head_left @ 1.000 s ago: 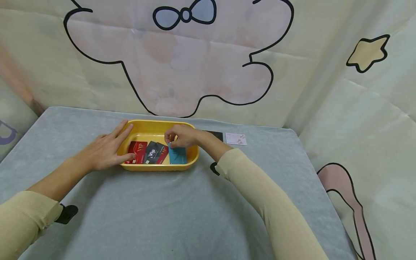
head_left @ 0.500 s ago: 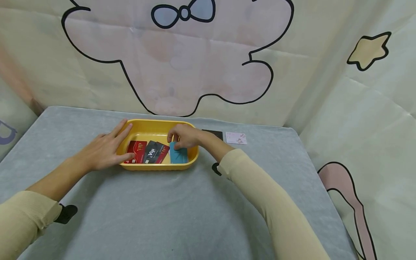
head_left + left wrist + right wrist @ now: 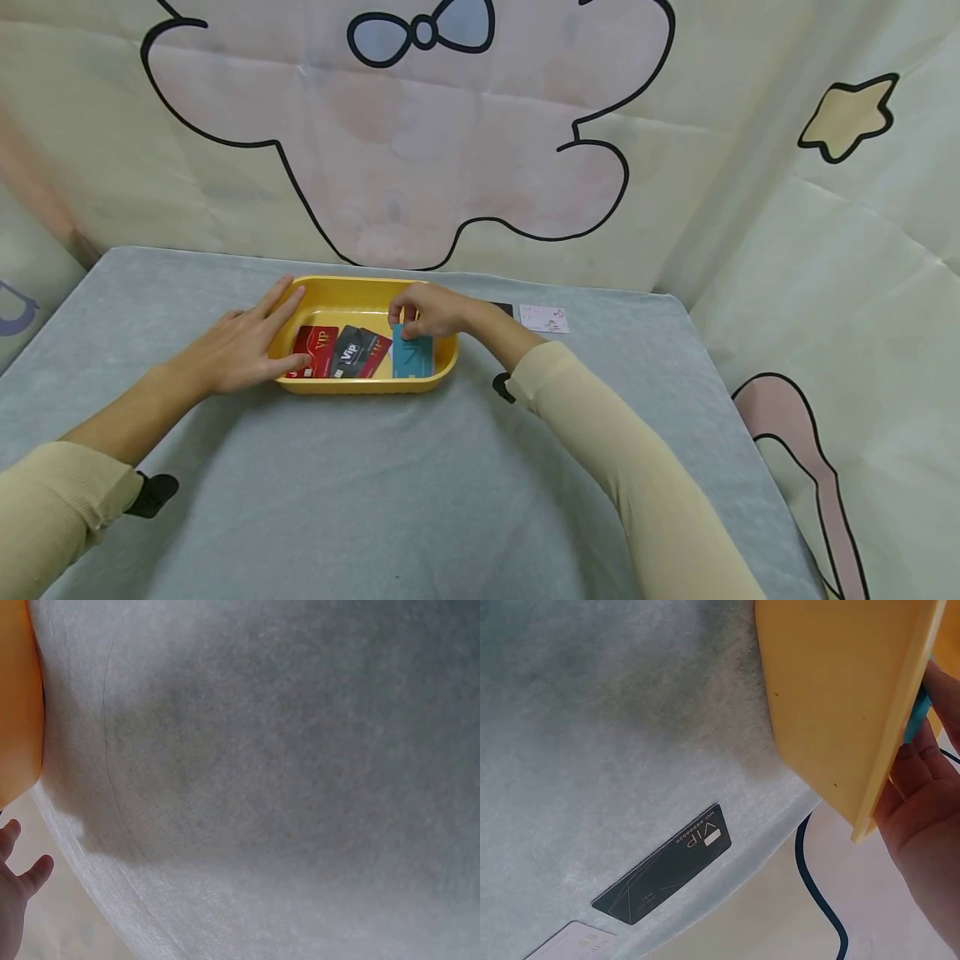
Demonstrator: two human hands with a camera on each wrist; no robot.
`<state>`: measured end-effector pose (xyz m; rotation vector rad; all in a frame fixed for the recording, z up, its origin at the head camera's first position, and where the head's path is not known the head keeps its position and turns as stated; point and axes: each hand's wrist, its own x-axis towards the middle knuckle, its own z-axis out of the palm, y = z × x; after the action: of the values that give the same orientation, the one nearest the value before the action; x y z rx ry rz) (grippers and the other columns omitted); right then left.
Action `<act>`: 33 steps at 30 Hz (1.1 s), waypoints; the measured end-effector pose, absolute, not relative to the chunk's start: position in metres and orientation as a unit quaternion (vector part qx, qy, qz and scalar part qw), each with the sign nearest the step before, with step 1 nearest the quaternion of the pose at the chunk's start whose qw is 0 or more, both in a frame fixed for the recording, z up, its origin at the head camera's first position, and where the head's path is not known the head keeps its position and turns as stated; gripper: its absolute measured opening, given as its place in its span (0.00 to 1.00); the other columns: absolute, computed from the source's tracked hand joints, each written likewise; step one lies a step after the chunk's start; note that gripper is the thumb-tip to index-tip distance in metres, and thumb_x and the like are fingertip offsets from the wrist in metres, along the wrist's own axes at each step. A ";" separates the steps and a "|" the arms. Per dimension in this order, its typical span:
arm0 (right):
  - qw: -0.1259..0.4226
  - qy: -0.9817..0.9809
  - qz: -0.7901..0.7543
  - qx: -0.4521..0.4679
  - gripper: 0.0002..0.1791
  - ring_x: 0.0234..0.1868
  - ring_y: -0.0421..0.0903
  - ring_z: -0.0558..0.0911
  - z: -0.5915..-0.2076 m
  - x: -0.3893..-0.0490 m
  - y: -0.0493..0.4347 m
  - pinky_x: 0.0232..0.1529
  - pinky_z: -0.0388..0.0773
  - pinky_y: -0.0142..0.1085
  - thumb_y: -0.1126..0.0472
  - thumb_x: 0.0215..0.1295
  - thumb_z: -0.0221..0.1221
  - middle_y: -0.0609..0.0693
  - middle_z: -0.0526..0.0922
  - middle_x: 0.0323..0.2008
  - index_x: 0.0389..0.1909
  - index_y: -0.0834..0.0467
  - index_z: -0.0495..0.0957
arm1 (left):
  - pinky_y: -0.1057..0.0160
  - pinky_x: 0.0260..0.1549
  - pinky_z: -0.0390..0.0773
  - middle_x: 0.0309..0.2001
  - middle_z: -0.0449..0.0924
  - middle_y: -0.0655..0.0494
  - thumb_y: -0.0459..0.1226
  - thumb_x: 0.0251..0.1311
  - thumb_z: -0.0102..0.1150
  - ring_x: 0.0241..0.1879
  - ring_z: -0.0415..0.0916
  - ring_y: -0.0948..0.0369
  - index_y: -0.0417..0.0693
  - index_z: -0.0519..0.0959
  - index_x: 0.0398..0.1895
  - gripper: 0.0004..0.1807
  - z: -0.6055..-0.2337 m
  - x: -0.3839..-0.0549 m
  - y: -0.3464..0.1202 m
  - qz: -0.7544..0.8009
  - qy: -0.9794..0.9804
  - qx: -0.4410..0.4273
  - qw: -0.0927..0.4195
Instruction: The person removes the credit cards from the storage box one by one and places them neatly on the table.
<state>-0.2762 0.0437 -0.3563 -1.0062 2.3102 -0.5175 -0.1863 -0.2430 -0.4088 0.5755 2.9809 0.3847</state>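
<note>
A yellow plastic tray (image 3: 360,387) sits on the cloth-covered table. My left hand (image 3: 251,343) rests on its left end, fingers stretched along the rim and thumb over the near corner. Inside the tray, my right hand (image 3: 437,308) pinches a teal card (image 3: 412,360) by its far edge, at the right end. Left of it lie a red VIP card (image 3: 316,346) and a dark grey VIP card (image 3: 349,357), the latter overlapping a black-and-red card (image 3: 377,357). In the right wrist view, the tray wall hides most of the teal card (image 3: 917,718).
To the right of the tray, a black VIP card (image 3: 675,862) lies flat on the table, partly covered by my right wrist in the head view. Beside it is a pale pink card (image 3: 544,319). A printed curtain (image 3: 480,167) hangs behind the table's far edge.
My right hand and the teal card have shifted slightly right, apart from the black-and-red card. The left hand and tray have stayed in place.
</note>
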 end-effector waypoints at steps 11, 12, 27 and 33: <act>0.265 0.877 -0.202 -0.347 0.09 0.48 0.46 0.77 -0.355 -0.276 0.045 0.55 0.76 0.32 0.64 0.69 0.61 0.49 0.82 0.45 0.47 0.59 0.83 | 0.27 0.60 0.59 0.79 0.32 0.39 0.60 0.62 0.54 0.65 0.61 0.29 0.42 0.42 0.80 0.54 -0.408 -0.186 -0.242 0.127 0.974 0.184 0.044; 0.263 0.878 -0.203 -0.345 0.10 0.48 0.45 0.77 -0.355 -0.276 0.045 0.55 0.76 0.32 0.64 0.68 0.62 0.49 0.83 0.45 0.48 0.59 0.83 | 0.27 0.60 0.59 0.79 0.32 0.39 0.60 0.62 0.54 0.65 0.62 0.29 0.42 0.42 0.80 0.54 -0.408 -0.186 -0.242 0.127 0.974 0.184 0.044; 0.224 0.874 -0.238 -0.358 0.10 0.49 0.46 0.77 -0.340 -0.277 0.054 0.52 0.78 0.30 0.64 0.67 0.63 0.50 0.87 0.43 0.46 0.63 0.87 | 0.28 0.60 0.60 0.79 0.32 0.39 0.60 0.63 0.53 0.64 0.63 0.29 0.42 0.42 0.80 0.53 -0.409 -0.186 -0.243 0.127 0.973 0.187 0.045; 0.209 0.876 -0.241 -0.361 0.10 0.47 0.45 0.80 -0.325 -0.276 0.063 0.51 0.79 0.31 0.65 0.67 0.62 0.50 0.87 0.42 0.46 0.63 0.86 | 0.28 0.60 0.60 0.79 0.33 0.38 0.60 0.63 0.53 0.63 0.64 0.29 0.41 0.42 0.80 0.53 -0.409 -0.186 -0.243 0.127 0.973 0.188 0.042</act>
<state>-0.2760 0.0632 -0.3248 -1.0047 2.4370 -0.6707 -0.1860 -0.2429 -0.4088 0.5767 2.9784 0.3887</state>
